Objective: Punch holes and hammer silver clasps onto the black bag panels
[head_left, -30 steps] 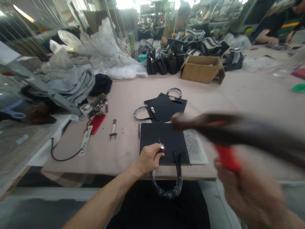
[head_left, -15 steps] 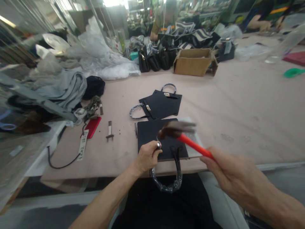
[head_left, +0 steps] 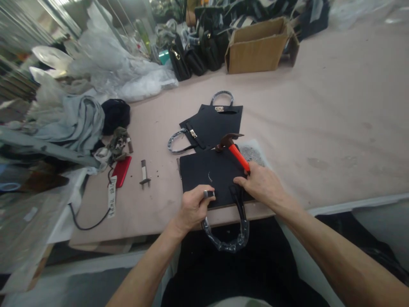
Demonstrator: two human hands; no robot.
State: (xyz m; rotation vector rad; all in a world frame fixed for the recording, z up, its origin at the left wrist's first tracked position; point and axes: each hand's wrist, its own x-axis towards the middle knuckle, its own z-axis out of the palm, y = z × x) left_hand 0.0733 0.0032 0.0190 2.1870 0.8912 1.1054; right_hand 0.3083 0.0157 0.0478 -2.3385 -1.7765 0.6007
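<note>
My left hand (head_left: 194,207) is closed round a short metal punch (head_left: 209,194), most of it hidden by the fingers, at the near part of a flat black bag panel (head_left: 196,170). My right hand (head_left: 263,183) grips the red handle of a hammer (head_left: 239,157). Its rusty head hangs over the panel's far edge; whether it touches there I cannot tell. From the panel's near edge a plastic-wrapped bag handle (head_left: 223,245) droops toward my lap. A thin pale curved strand (head_left: 210,176) lies on the panel.
Beyond lie two overlapping black panels (head_left: 214,123) with handles and metal clasps. At left are a divider-like tool (head_left: 144,174), a red phone-like object (head_left: 122,171) and grey cloth (head_left: 83,119). A cardboard box (head_left: 254,51) and black bags (head_left: 180,59) stand at the back.
The hammer has come away from above the punch, left and farther back, and my right hand has moved inward. The punch is now tilted in my left hand. The view has tipped downward.
</note>
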